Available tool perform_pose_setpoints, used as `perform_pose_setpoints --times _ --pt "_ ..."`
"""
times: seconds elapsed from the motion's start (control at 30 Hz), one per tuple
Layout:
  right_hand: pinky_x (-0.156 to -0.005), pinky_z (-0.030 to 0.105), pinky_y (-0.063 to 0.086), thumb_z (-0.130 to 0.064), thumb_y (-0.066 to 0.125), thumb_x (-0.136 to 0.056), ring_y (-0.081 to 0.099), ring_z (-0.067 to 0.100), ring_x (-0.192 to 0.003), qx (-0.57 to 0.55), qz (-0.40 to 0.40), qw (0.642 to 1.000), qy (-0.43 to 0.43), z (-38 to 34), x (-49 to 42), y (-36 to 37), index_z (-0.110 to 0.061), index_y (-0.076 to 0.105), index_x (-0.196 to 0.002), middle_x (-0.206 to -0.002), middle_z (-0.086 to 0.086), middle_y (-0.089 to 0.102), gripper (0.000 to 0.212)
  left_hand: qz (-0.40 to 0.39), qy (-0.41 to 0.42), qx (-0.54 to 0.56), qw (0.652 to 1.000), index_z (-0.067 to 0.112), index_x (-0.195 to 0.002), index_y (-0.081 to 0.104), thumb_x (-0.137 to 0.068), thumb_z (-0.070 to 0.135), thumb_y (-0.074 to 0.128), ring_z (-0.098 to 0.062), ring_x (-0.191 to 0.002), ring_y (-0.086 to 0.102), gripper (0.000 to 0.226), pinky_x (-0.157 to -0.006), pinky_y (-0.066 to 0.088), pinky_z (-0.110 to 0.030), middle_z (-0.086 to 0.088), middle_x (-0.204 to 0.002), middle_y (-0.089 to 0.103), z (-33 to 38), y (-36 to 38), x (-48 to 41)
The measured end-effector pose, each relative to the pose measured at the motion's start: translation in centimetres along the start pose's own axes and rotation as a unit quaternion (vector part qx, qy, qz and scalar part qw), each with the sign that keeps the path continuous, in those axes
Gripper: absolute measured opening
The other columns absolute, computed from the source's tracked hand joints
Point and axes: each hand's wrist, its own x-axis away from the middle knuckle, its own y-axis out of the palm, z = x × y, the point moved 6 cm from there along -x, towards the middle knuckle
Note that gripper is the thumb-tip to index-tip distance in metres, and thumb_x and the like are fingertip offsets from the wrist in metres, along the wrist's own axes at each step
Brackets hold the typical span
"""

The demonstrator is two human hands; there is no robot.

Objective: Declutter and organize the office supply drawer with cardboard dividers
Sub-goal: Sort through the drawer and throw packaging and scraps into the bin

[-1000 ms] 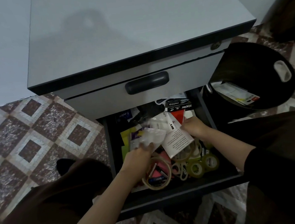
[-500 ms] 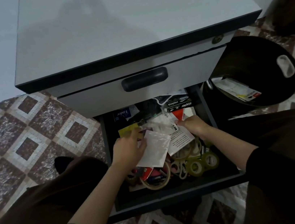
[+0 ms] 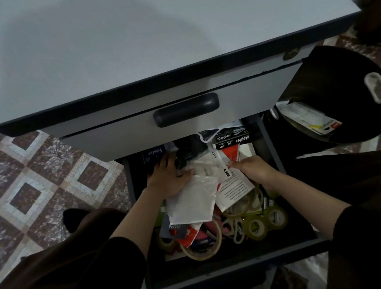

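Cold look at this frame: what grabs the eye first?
The open dark drawer, low centre under the grey cabinet, is crammed with loose supplies. Both hands are inside: the left hand spreads palm-down over the clutter beside a white plastic pouch, and the right hand pinches a white printed paper packet. Yellowish clear tape rolls cluster front right.

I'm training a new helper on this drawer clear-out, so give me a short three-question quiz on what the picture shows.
1. True or false: cardboard dividers already stand in the open drawer.
2. Where in the drawer do the stapler boxes lie? A) front left B) back right C) front right
3. Which hand pinches the printed white packet?

Key: 1 false, no dividers show; 2 B; 3 the right hand.
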Motion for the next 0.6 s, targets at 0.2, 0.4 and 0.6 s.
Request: perform_pose_setpoints --times 0.2,0.4,0.6 --pt "-0.059 0.021 0.046 -0.027 0.057 -0.092 0.063 0.025 -0.087 0.004 -0.005 1.000 0.002 -0.3 0.2 0.0 0.003 0.066 -0.106 -0.108 0.015 0.067 0.034 0.000 0.019 0.031 0.999 0.024 -0.148 0.015 -0.084 0.068 0.034 -0.031 -0.138 0.024 0.080 -0.112 0.025 -0.044 -0.006 -0.153 0.018 0.4 0.3 1.0" --pt "-0.078 0.029 0.046 -0.029 0.057 -0.092 0.063 0.028 -0.101 0.005 0.004 1.000 -0.003 0.0 0.5 -0.1 0.001 0.065 -0.111 -0.112 0.014 0.065 0.035 0.042 0.055 -0.025 0.997 0.017 -0.139 0.038 -0.096 0.024 0.037 -0.030 -0.123 0.042 0.043 -0.098 0.038 -0.034 -0.008 -0.141 0.039 -0.9 0.0 0.6" --pt "-0.082 0.034 0.049 -0.028 0.058 -0.091 0.064 0.028 -0.098 0.005 0.005 1.000 -0.001 0.2 0.2 -0.3 0.002 0.066 -0.106 -0.110 0.015 0.066 0.034 0.049 -0.003 -0.017 0.999 0.007 -0.135 0.035 -0.098 0.037 0.037 -0.035 -0.131 0.032 0.047 -0.106 0.030 -0.040 -0.017 -0.146 0.030 -1.8 -0.1 0.5"
